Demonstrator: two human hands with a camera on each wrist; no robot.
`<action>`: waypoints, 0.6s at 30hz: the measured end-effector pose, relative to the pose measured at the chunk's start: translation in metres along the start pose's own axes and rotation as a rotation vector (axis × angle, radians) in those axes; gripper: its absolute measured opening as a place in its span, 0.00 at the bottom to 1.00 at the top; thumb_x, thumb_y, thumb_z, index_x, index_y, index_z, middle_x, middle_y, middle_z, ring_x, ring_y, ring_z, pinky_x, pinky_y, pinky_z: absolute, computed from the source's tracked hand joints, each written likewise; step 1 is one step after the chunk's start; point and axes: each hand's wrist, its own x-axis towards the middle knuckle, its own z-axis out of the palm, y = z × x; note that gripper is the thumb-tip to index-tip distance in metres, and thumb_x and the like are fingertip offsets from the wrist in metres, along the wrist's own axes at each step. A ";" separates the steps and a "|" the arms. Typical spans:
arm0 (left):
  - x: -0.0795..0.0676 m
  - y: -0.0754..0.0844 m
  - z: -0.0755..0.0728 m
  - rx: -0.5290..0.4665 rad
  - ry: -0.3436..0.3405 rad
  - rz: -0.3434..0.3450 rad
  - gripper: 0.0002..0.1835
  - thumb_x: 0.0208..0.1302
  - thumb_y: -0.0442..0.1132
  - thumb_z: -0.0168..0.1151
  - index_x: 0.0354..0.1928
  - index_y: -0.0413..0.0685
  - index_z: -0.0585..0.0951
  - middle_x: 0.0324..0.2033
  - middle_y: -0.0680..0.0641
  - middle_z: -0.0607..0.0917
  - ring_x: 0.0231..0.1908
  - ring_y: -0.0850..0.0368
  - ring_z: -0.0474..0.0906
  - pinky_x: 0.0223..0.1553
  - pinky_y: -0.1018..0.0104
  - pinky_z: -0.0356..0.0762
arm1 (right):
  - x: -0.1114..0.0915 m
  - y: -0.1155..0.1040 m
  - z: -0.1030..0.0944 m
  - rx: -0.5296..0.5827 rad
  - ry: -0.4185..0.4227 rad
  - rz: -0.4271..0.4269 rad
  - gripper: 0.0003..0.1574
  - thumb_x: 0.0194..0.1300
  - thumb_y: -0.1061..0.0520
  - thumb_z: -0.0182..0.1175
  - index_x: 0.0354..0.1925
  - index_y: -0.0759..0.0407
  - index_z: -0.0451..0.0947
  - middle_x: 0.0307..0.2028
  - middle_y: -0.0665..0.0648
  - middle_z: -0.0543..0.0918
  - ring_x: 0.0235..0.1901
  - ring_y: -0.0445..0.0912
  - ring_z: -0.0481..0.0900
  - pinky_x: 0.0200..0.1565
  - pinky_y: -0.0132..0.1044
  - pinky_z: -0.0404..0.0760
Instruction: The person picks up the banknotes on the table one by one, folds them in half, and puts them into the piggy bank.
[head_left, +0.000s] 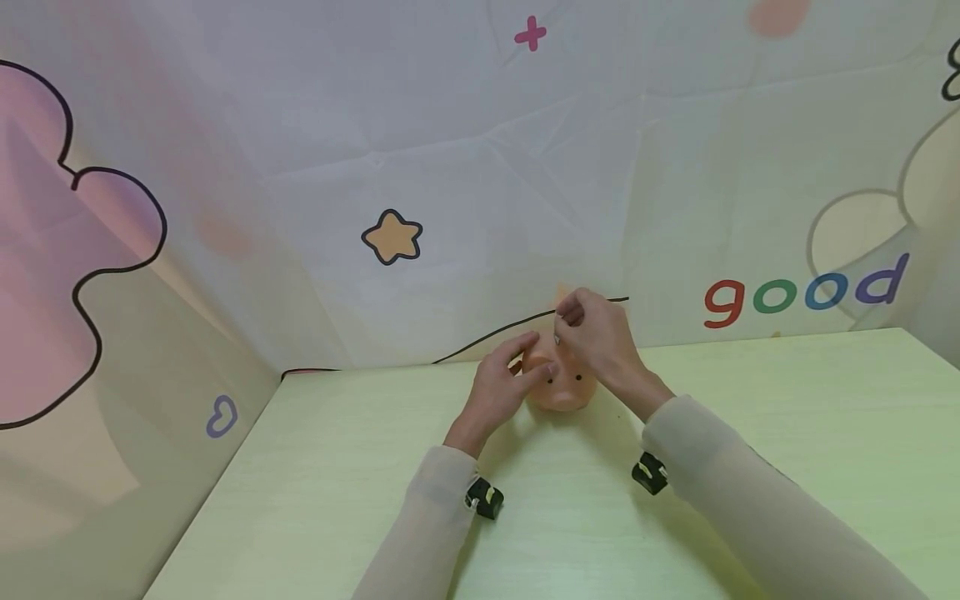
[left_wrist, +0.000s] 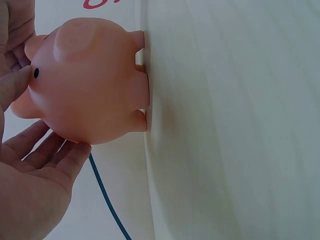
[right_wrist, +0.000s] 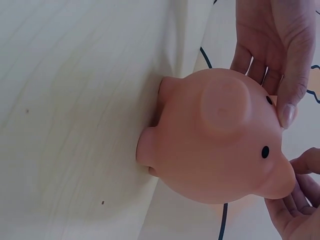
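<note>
A pink-orange piggy bank (head_left: 558, 398) with black dot eyes stands on its short feet on the table. My left hand (head_left: 501, 383) holds its side, thumb on the face near one eye and fingers round the flank, as the left wrist view shows of the bank (left_wrist: 95, 85). Over the top of the bank, my right hand (head_left: 600, 337) has its thumb and fingertips pinched together, with a small, thin greyish thing (head_left: 557, 340) at their tips. In the right wrist view the right hand (right_wrist: 300, 212) is close by one ear of the bank (right_wrist: 200, 145).
The pale yellow-green table (head_left: 337, 492) meets a printed cloth backdrop (head_left: 480, 192) just behind the bank. Another cloth wall (head_left: 172, 375) borders the left side. A dark wrist camera (head_left: 485, 498) sits at the left cuff and a second camera (head_left: 649, 473) at the right.
</note>
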 end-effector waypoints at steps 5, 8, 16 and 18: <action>0.000 0.000 0.000 0.001 0.000 0.000 0.31 0.73 0.38 0.71 0.74 0.37 0.74 0.72 0.42 0.76 0.74 0.47 0.68 0.72 0.53 0.70 | -0.002 0.000 0.000 0.010 -0.012 -0.001 0.08 0.74 0.64 0.60 0.46 0.67 0.82 0.40 0.63 0.87 0.41 0.56 0.86 0.43 0.48 0.86; 0.000 0.000 0.000 0.002 -0.001 0.002 0.31 0.73 0.38 0.71 0.74 0.37 0.74 0.72 0.42 0.76 0.74 0.47 0.68 0.72 0.54 0.71 | -0.004 0.002 -0.001 0.018 -0.011 -0.005 0.08 0.74 0.63 0.60 0.46 0.67 0.83 0.41 0.63 0.88 0.41 0.56 0.86 0.42 0.47 0.86; 0.000 0.000 0.000 -0.011 -0.001 -0.005 0.32 0.72 0.38 0.71 0.74 0.37 0.74 0.72 0.42 0.76 0.74 0.48 0.68 0.72 0.53 0.70 | -0.008 0.007 -0.001 0.017 -0.010 -0.031 0.08 0.74 0.63 0.60 0.45 0.67 0.83 0.42 0.63 0.89 0.42 0.56 0.86 0.44 0.49 0.86; 0.000 0.000 0.000 -0.011 0.001 -0.005 0.32 0.72 0.38 0.71 0.74 0.37 0.74 0.72 0.42 0.76 0.74 0.48 0.68 0.72 0.53 0.70 | -0.009 0.007 -0.001 0.014 -0.010 -0.039 0.07 0.74 0.63 0.61 0.45 0.67 0.83 0.41 0.63 0.88 0.42 0.56 0.86 0.45 0.50 0.87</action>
